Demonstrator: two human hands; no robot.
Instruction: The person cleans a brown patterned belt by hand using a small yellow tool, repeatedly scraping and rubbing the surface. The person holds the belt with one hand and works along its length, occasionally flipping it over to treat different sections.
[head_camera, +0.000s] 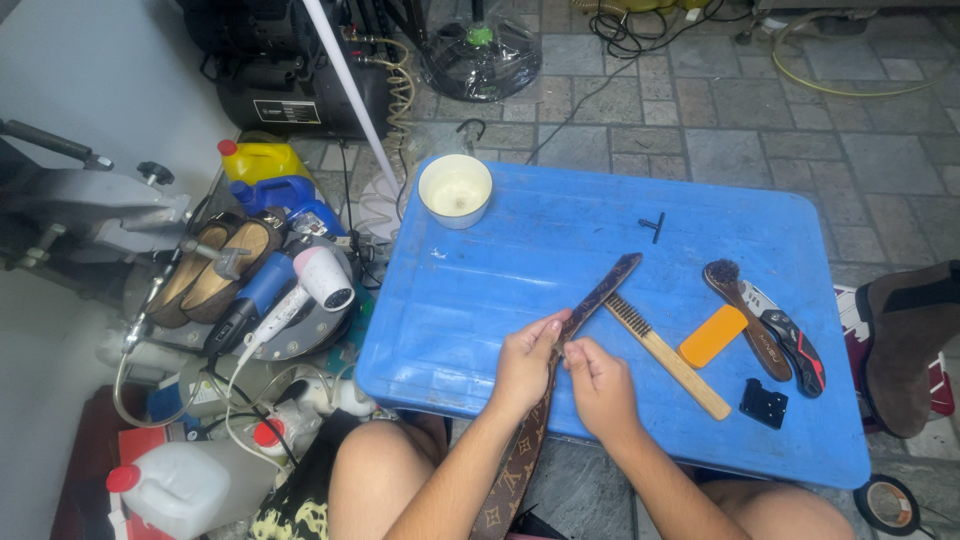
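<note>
A long brown patterned strap (598, 296) lies across the blue tabletop (500, 290) and runs down between my knees. My left hand (524, 362) grips the strap from the left near the table's front edge. My right hand (600, 385) pinches the strap's edge just beside the left hand, fingertips touching. A wooden wire brush (668, 355) lies right of the strap, almost touching it.
On the table: a white cup (455, 189) at the back left, an orange block (712, 335), a dark brush (742, 315), a folding knife (792, 340), a small black part (764, 402), a black T-key (653, 224). A hair dryer (305, 290), shoes and bottles crowd the left.
</note>
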